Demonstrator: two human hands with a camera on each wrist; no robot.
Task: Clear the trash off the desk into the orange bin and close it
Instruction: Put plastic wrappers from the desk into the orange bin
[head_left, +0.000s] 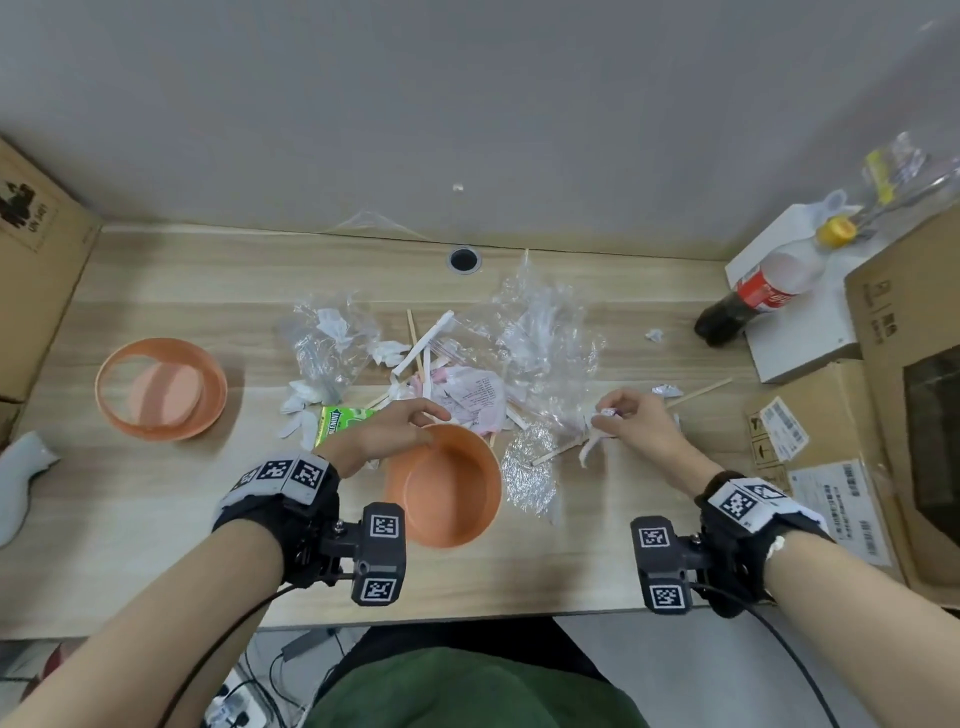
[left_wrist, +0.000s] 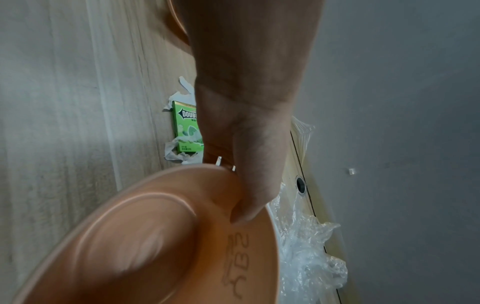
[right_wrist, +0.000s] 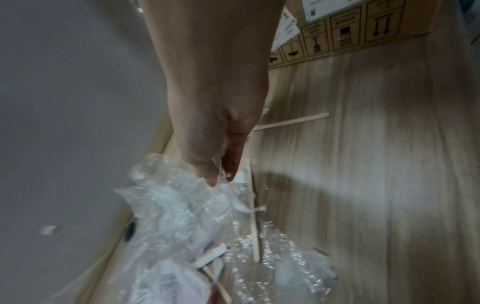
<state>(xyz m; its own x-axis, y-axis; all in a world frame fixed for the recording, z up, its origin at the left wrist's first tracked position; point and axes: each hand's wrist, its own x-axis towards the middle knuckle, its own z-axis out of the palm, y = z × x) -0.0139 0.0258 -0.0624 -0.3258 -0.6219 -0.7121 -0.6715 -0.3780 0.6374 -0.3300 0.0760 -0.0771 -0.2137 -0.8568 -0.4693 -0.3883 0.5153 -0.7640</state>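
The round orange bin (head_left: 444, 488) (left_wrist: 155, 246) sits open at the desk's front centre. My left hand (head_left: 434, 428) (left_wrist: 244, 214) grips its far rim, thumb inside the wall. The orange lid (head_left: 161, 387) lies apart at the left. Behind the bin spreads the trash: clear plastic film (head_left: 540, 338) (right_wrist: 168, 205), torn paper (head_left: 472, 395), wooden sticks (head_left: 698, 392) (right_wrist: 253, 216), and a green gum box (head_left: 340, 421) (left_wrist: 185, 127) just left of my left hand. My right hand (head_left: 605, 415) (right_wrist: 221, 176) pinches a crumpled wrapper scrap (head_left: 607, 413) at the pile's right edge.
A cola bottle (head_left: 753, 301) lies on a white box (head_left: 795, 332) at the back right, beside cardboard boxes (head_left: 831, 441). Another cardboard box (head_left: 36, 260) stands at the left. A cable hole (head_left: 463, 259) is near the wall. A small paper ball (head_left: 655, 334) lies apart.
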